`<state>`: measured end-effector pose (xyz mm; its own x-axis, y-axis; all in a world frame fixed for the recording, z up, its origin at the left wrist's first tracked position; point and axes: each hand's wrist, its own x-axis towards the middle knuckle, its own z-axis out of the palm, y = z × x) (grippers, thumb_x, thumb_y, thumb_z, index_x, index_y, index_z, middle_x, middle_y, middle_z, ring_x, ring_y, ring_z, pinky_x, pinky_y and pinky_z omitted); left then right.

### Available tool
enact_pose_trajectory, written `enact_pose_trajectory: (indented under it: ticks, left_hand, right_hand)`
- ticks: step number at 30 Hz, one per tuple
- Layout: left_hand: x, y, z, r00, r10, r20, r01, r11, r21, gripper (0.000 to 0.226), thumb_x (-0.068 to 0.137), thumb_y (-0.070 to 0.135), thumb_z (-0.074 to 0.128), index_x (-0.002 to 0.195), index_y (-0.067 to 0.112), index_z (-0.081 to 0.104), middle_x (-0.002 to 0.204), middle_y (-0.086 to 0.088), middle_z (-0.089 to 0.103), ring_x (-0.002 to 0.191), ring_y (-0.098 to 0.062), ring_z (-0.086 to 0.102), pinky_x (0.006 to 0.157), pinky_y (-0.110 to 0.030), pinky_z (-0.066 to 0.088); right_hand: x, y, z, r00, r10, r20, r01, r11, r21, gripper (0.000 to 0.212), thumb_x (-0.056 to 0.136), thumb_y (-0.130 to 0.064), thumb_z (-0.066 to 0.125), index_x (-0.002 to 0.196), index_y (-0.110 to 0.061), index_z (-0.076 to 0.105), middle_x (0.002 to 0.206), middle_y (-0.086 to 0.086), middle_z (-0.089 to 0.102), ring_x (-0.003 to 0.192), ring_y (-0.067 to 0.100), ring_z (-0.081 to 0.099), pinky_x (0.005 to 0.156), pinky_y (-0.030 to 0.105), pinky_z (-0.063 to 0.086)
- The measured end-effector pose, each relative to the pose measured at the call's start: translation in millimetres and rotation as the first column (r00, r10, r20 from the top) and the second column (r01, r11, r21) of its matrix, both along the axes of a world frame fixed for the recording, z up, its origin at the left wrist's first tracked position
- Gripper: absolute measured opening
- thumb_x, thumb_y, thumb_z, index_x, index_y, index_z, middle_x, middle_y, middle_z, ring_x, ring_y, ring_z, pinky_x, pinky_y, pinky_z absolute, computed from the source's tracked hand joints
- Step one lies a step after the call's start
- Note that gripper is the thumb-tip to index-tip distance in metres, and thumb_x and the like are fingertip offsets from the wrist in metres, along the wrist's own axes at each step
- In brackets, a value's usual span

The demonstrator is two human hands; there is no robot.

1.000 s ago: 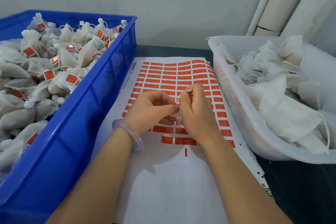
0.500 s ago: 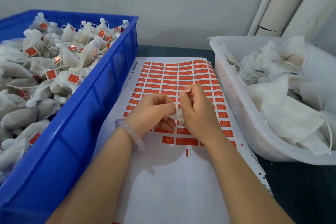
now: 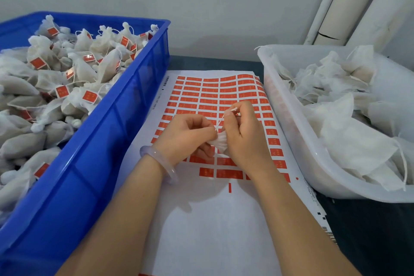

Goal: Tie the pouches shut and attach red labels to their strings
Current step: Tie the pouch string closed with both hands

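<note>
A crate (image 3: 107, 141) fills the left of the frame, with tied pouches (image 3: 44, 87) heaped in it. A tub (image 3: 302, 152) at the right holds loose pouches (image 3: 349, 136). Between them lies the label sheet (image 3: 212, 231). Above its middle the left hand (image 3: 186, 134) and right hand (image 3: 244, 139) meet around one pouch (image 3: 218, 142). Pipes (image 3: 349, 2) stand upper right.

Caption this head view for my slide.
Left hand and right hand pinch a pouch and its string over the label sheet, between blue crate and white tub.

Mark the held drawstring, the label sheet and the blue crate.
drawstring (image 3: 220, 122), head view, taut stretch above pouch (image 3: 218, 143).
label sheet (image 3: 215, 219), head view, bare white lower part.
blue crate (image 3: 100, 141), head view, right outer wall.
</note>
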<state>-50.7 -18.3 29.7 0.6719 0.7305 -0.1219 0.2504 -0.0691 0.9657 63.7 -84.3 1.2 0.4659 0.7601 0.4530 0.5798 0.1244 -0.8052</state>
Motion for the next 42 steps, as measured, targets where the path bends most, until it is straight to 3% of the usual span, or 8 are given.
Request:
enact_pose_trajectory:
  ticks: [11,14,18,23,28,32,37,42]
  left_hand:
    - [1.1,1.2,-2.8,1.0,-0.009,0.001,0.009,1.0,0.007,0.015,0.087,0.011,0.061,0.073,0.015,0.065,0.057,0.004,0.066,0.051,-0.01,0.065,0.052,-0.018,0.053]
    - [1.4,1.0,-3.1,1.0,-0.029,0.004,0.029,0.999,0.02,0.016,0.087,0.011,0.06,0.072,0.016,0.064,0.057,0.005,0.065,0.052,-0.01,0.065,0.054,-0.018,0.053]
    - [2.7,-0.1,-2.5,0.998,-0.054,0.036,0.052,0.998,0.031,0.02,0.087,0.007,0.058,0.07,0.016,0.063,0.054,0.007,0.063,0.048,-0.007,0.062,0.05,-0.015,0.05]
    - [4.1,-0.4,-5.2,0.996,-0.081,0.038,0.079,0.996,0.041,0.024,0.087,0.006,0.057,0.067,0.017,0.064,0.054,0.006,0.061,0.047,-0.006,0.059,0.05,-0.014,0.048]
    - [8.0,-3.8,-9.0,0.994,-0.111,0.02,0.109,0.992,0.068,0.028,0.089,0.009,0.052,0.065,0.019,0.063,0.053,0.007,0.057,0.046,-0.003,0.054,0.048,-0.013,0.047]
    - [9.7,-8.0,-12.3,0.993,-0.1,0.066,0.095,0.993,0.072,0.039,0.095,0.015,0.045,0.06,0.028,0.058,0.052,0.015,0.053,0.05,0.003,0.053,0.049,-0.007,0.044]
    - [10.9,-8.3,-15.3,0.995,-0.042,0.085,0.016,0.96,0.28,0.021,0.09,0.026,0.057,0.069,0.025,0.056,0.058,0.015,0.054,0.058,0.003,0.054,0.05,-0.004,0.042]
    - [8.6,-5.8,-13.2,0.984,0.016,0.176,-0.073,0.944,0.321,0.014,0.088,0.017,0.059,0.074,0.022,0.06,0.066,0.01,0.057,0.064,0.004,0.056,0.054,-0.003,0.043]
  right_hand:
    - [-1.8,0.3,-0.2,0.997,-0.077,0.024,0.075,0.995,0.059,0.014,0.097,-0.028,0.041,0.084,-0.032,0.037,0.074,-0.019,0.053,0.078,-0.002,0.057,0.057,0.003,0.045]
    - [-6.1,-0.3,3.3,0.996,-0.041,-0.084,0.048,0.994,0.093,0.013,0.098,-0.023,0.041,0.086,-0.029,0.041,0.079,-0.017,0.059,0.076,-0.001,0.06,0.061,0.005,0.047]
    - [-8.4,0.1,7.0,0.952,-0.063,-0.3,0.094,0.991,0.093,0.017,0.099,-0.022,0.04,0.085,-0.029,0.047,0.071,-0.019,0.064,0.073,-0.001,0.064,0.057,0.005,0.046]
    - [-6.0,4.1,6.9,0.799,-0.127,-0.588,0.135,0.99,-0.03,0.02,0.098,-0.023,0.04,0.084,-0.021,0.055,0.068,-0.008,0.066,0.068,0.01,0.067,0.069,0.026,0.056]
    - [-2.1,5.3,9.8,0.581,-0.047,-0.813,0.061,0.998,-0.014,0.026,0.094,-0.013,0.042,0.07,-0.015,0.053,0.054,-0.004,0.057,0.056,0.011,0.058,0.064,0.029,0.051]
    - [0.6,3.0,12.2,0.486,0.074,-0.871,-0.021,0.997,0.073,0.022,0.095,-0.013,0.043,0.077,-0.01,0.056,0.056,-0.002,0.06,0.054,0.009,0.062,0.063,0.029,0.054]
    - [2.1,1.9,16.2,0.362,0.146,-0.92,-0.006,0.988,0.154,0.024,0.096,-0.016,0.043,0.081,-0.009,0.06,0.061,0.001,0.064,0.056,0.01,0.064,0.053,0.025,0.053]
    - [2.4,0.0,17.4,0.167,0.193,-0.967,-0.095,0.979,0.179,0.031,0.099,-0.021,0.04,0.072,-0.012,0.054,0.055,0.0,0.051,0.051,0.01,0.052,0.052,0.022,0.046]
